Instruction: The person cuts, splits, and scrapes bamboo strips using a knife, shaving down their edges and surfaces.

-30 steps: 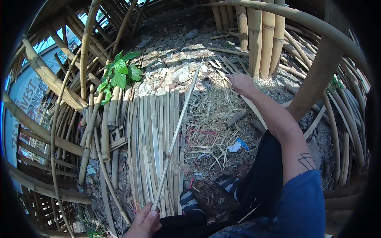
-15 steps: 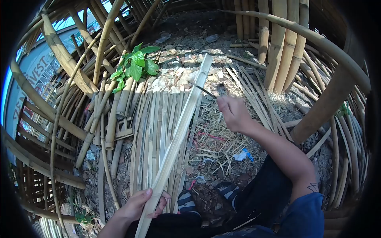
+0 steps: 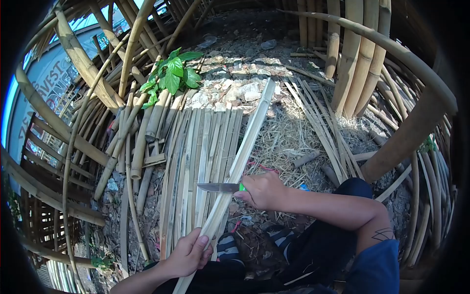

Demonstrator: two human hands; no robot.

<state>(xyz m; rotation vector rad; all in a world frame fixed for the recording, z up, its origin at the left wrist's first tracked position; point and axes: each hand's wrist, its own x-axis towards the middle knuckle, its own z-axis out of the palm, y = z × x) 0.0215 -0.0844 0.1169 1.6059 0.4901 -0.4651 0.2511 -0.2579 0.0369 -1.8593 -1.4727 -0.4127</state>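
Observation:
A long split bamboo strip [image 3: 249, 134] slants from my lap up toward the sunlit rubble. My left hand [image 3: 188, 252] is wrapped round its lower part. In my right hand [image 3: 264, 190] is a knife [image 3: 218, 187] with a green handle, mostly hidden by the fingers. The blade lies across the strip about midway along, its tip pointing left. Beneath, a row of split bamboo strips [image 3: 188, 161] lies side by side on the ground.
Shavings [image 3: 289, 142] cover the ground ahead, with more thin strips [image 3: 318, 122] to the right. Thick bamboo poles [image 3: 357, 63] stand at the right. A leafy plant [image 3: 172, 73] grows by stacked bamboo at the left. My sandalled feet [image 3: 230, 247] are below the strip.
My right hand has come down and toward me, bringing the knife from the strip's far part to its middle. My left hand and the strip have shifted slightly right.

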